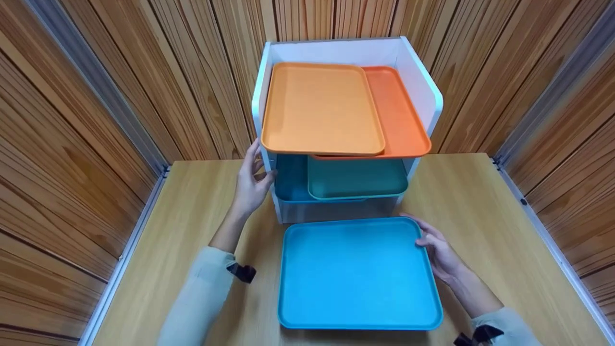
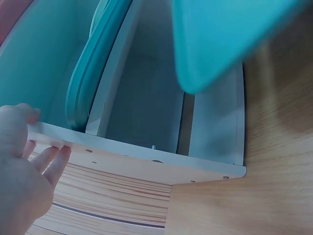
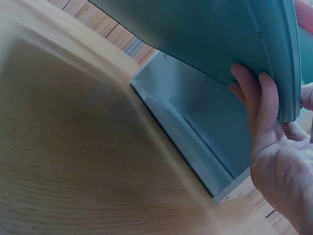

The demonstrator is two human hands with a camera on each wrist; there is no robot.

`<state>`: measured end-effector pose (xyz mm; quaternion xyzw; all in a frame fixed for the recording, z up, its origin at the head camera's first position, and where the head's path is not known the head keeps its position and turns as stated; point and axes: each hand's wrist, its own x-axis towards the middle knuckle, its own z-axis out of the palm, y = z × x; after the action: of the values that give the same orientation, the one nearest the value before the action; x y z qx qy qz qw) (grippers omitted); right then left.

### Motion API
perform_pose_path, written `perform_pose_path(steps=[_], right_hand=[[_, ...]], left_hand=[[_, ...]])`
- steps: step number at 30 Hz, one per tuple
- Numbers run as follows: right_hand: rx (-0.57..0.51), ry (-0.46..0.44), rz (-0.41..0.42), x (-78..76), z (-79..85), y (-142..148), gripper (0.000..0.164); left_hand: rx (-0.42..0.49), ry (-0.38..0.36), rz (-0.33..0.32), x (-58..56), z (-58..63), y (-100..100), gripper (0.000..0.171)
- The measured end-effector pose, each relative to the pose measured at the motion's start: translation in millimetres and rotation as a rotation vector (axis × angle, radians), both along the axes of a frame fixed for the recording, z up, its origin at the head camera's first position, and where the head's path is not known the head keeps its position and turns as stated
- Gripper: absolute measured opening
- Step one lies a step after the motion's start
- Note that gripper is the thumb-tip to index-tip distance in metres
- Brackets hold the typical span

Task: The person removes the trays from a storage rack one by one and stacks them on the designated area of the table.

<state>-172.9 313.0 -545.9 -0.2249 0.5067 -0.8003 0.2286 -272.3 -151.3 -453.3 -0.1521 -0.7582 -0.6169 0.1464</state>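
Note:
A bright blue tray [image 1: 360, 274] is held out in front of a white shelf unit [image 1: 423, 91]. My right hand [image 1: 442, 252] grips its right edge, thumb on top; in the right wrist view the fingers [image 3: 266, 105] lie against its underside. My left hand [image 1: 252, 187] holds the front edge of the shelf's left side panel. There, the left wrist view has the thumb inside and the fingers [image 2: 56, 164] on the outer face. The tray's corner [image 2: 195, 73] overlaps the lower compartment in that view.
On the upper shelf a light orange tray [image 1: 322, 110] partly covers a red-orange tray [image 1: 399, 115]. Below, a green tray [image 1: 358, 178] overlaps a darker blue tray [image 1: 290, 178]. Wood-patterned walls [image 1: 202, 72] surround the wooden table [image 1: 480, 206] on three sides.

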Motion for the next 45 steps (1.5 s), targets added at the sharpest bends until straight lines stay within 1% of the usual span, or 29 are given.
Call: perform_pose_path(steps=[2, 7, 15, 17, 24, 27, 29, 31, 35, 37, 40, 45], right_hand=[[0.023, -0.001, -0.02, -1.5, -5.2, -1.6, 0.064], [0.049, 0.001, -0.036, -7.8, -17.1, -4.7, 0.064], [0.04, -0.009, -0.021, -17.6, -40.2, -5.8, 0.062], [0.052, -0.037, -0.042, -18.2, -44.7, -5.9, 0.06], [0.128, -0.216, -0.174, -18.4, -52.5, -11.8, 0.05], [0.156, -0.251, -0.193, -18.9, -55.0, -11.8, 0.05], [0.191, -0.274, -0.201, -19.7, -55.2, -11.3, 0.049], [0.228, -0.284, -0.194, -20.9, -54.9, -9.9, 0.052], [0.292, -0.293, -0.17, -23.6, -50.9, -6.8, 0.066], [0.34, -0.291, -0.171, -25.4, -48.0, -6.4, 0.069], [0.445, -0.278, -0.184, -27.7, -42.8, -7.3, 0.071], [0.662, -0.198, -0.214, -29.3, -33.2, -12.1, 0.07]], left_hand=[[-0.002, 0.001, 0.001, -0.6, 0.3, 0.0, 0.078], [-0.006, -0.003, 0.001, -1.5, -0.1, -0.3, 0.078], [-0.008, -0.01, 0.0, -2.7, -0.8, -1.5, 0.078], [-0.01, -0.011, -0.001, -2.7, -0.7, -1.6, 0.078], [-0.008, -0.005, 0.002, -2.6, -0.5, -2.6, 0.078], [-0.004, -0.007, -0.006, -2.0, -0.4, -1.8, 0.078], [0.0, -0.01, -0.01, -1.8, -0.3, -1.5, 0.078], [0.004, -0.011, -0.013, -1.6, -0.4, -1.3, 0.079], [0.007, -0.01, -0.016, -1.7, -0.7, -1.0, 0.078], [0.007, -0.005, -0.014, -2.1, -1.1, -1.0, 0.077], [0.007, -0.004, -0.008, -1.6, -1.4, -0.7, 0.077], [0.0, -0.013, 0.002, -1.1, -2.0, -0.5, 0.078]])
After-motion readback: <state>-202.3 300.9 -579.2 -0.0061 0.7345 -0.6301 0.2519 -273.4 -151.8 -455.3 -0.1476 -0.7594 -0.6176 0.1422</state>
